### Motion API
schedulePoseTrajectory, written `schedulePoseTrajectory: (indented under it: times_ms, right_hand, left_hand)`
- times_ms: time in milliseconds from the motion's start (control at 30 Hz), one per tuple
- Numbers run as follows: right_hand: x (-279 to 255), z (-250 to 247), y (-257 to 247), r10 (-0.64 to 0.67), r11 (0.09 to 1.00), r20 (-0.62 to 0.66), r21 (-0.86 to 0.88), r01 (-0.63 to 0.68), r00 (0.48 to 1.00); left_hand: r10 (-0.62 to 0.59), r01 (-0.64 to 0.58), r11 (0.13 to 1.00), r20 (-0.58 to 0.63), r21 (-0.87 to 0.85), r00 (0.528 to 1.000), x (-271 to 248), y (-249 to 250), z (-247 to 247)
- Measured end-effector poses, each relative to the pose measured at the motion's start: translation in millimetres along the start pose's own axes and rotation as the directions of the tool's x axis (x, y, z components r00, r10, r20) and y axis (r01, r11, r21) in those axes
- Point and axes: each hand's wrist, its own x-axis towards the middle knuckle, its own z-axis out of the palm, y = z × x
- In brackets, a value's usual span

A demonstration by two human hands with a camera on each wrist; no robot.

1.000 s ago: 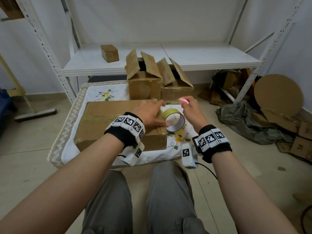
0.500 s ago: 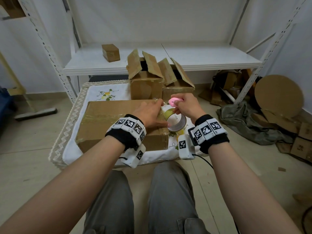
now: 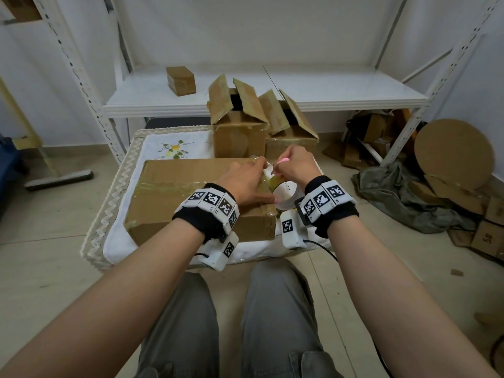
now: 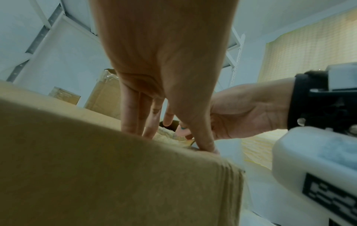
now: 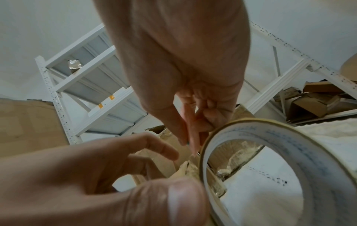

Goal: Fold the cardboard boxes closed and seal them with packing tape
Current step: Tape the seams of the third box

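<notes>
- Cardboard of the closed box point(image 3: 191, 197) lies nearest, on the cloth-covered worktop point(image 3: 163, 144).
- Left hand point(image 3: 246, 184) presses straight fingers on its right end, thumb at the edge.
- Tape roll point(image 3: 285, 193) stands just beside that end.
- Right hand point(image 3: 296, 166) pinches a pink cutter point(image 3: 283, 160).
- Two open boxes point(image 3: 240, 132) stand behind.

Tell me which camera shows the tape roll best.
The right wrist view: the tape roll fills the lower right, its white core and printed lettering plain. The head view shows only part of it, between the wrists beside the large box. In the left wrist view it cannot be made out.
</notes>
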Motion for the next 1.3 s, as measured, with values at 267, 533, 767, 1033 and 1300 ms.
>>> schedulePoseTrajectory:
  times_ms: [267, 533, 767, 1033, 1300]
  right_hand:
    - [0.8, 4.3, -10.2, 0.01, 0.995, -0.001, -0.095, -0.01, 1.0]
    - [3.4, 11.2, -14.7, 0.047, 0.994, 0.026, -0.102, -0.045, 0.999]
    - [5.7, 9.4, -16.3, 0.058, 0.994, 0.069, -0.094, -0.051, 0.996]
    - [5.0, 4.6, -17.3, 0.058, 0.992, 0.098, -0.114, -0.046, 0.994]
    - [8.4, -5.5, -17.8, 0.074, 0.988, 0.174, -0.146, -0.049, 0.982]
  left_hand:
    - [0.01, -0.01, 1.0, -0.016, 0.014, 1.0, 1.5, -0.9, 2.1]
    - [0.011, -0.01, 0.999, -0.014, 0.032, 1.0, 3.7, -2.6, 4.1]
    - [0.009, -0.009, 0.999, -0.005, 0.047, 1.0, 5.0, -2.6, 3.9]
    - [0.011, -0.011, 0.999, -0.006, 0.038, 1.0, 3.4, -1.0, 1.9]
    - [0.004, -0.004, 0.999, 0.001, 0.032, 1.0, 1.2, 1.0, -0.9]
